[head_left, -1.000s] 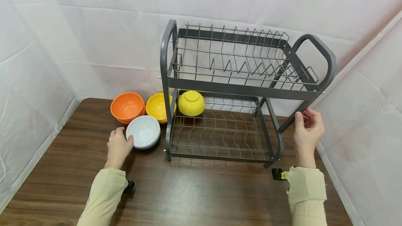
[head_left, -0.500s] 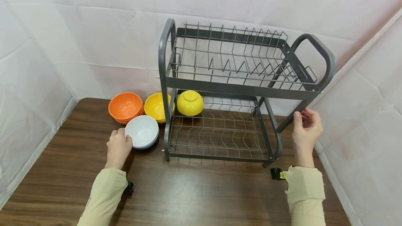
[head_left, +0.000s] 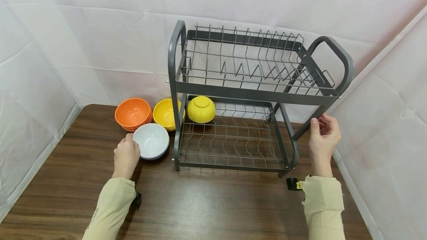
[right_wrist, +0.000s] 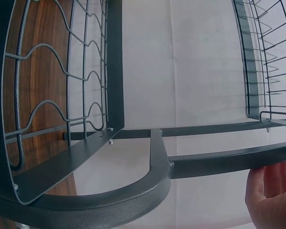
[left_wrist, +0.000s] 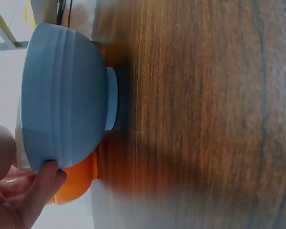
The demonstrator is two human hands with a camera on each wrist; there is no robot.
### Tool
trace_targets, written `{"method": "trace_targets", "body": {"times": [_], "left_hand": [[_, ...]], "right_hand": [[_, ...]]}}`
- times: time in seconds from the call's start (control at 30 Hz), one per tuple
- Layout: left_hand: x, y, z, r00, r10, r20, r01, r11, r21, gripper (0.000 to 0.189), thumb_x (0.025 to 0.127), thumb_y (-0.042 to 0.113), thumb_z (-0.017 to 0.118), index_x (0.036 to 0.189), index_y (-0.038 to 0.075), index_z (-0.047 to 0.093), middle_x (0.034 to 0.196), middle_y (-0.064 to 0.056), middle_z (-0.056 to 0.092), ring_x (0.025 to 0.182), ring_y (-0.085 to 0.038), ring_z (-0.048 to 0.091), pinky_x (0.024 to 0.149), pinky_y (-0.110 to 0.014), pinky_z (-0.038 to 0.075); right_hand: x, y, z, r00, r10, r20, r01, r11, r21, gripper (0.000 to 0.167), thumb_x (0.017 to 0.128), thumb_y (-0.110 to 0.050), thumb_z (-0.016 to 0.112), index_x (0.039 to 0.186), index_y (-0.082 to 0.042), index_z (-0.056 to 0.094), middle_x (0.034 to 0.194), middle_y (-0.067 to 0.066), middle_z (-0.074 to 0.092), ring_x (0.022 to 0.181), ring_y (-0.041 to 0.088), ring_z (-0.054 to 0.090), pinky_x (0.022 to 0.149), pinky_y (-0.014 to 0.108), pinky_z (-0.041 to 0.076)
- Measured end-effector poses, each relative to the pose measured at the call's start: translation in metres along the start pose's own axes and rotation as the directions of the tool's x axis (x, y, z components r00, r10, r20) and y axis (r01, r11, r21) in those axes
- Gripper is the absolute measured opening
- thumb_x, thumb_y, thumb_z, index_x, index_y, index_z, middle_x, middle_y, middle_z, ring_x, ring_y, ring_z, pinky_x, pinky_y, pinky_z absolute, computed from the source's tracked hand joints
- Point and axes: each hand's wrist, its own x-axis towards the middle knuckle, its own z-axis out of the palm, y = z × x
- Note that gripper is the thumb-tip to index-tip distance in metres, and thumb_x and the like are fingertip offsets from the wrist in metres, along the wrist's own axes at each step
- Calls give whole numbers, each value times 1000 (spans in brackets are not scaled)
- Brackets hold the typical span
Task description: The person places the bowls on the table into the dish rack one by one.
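A stack of white bowls (head_left: 151,140) stands on the table at the left, in front of the orange bowls. My left hand (head_left: 126,156) pinches its left rim; in the left wrist view the thumb (left_wrist: 1,148) lies at the rim and the fingers (left_wrist: 40,191) press the outer wall from below. My right hand (head_left: 323,136) is at the right front post of the grey two-tier dish rack (head_left: 257,93). In the right wrist view its fingers (right_wrist: 272,179) reach behind the post's edge, with the thumb beside them. An upside-down yellow bowl (head_left: 201,109) sits at the lower tier's back left.
Stacked orange bowls (head_left: 132,112) and upright yellow bowls (head_left: 164,113) stand left of the rack, close behind the white ones. The rack's left front post (head_left: 174,106) overlaps the yellow stack in the head view. A white cloth wall (head_left: 100,40) encloses the wooden table (head_left: 213,203).
The left hand's fingers have drawn in on the white bowl's rim, and less of the thumb shows. The right hand stays at the rack post. The head view has shifted slightly.
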Motion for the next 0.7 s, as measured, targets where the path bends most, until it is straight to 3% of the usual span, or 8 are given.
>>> {"method": "trace_targets", "body": {"times": [0.17, 0.47, 0.7], "left_hand": [[-1, 1, -1, 1000, 4, -14, -3, 1000, 27, 28, 87, 3, 43, 109, -9, 53, 95, -29, 56, 75, -52, 56, 56, -57, 46], [0, 6, -6, 988, 72, -139, -71, 997, 9, 25, 87, 0, 46, 108, -6, 56, 86, -27, 58, 65, -49, 57, 47, -55, 44], [1, 11, -15, 988, 42, -149, -43, 999, -2, 25, 86, 3, 47, 108, -3, 59, 88, -26, 60, 64, -49, 56, 47, -55, 44]], "right_hand": [[0, 0, 0, 1000, -4, 6, 4, 1000, 24, 28, 78, 14, 55, 86, -12, 64, 78, -5, 58, 72, 7, 53, 68, 16, 42], [0, 0, -1, 1000, -2, -3, 2, 1000, -14, 26, 78, 13, 56, 87, -11, 64, 78, -6, 58, 72, 5, 54, 69, 15, 42], [-2, -1, 0, 1000, -13, -3, 13, 999, -48, 24, 79, 11, 57, 88, -10, 64, 78, -7, 58, 72, 6, 54, 68, 14, 43]]}}
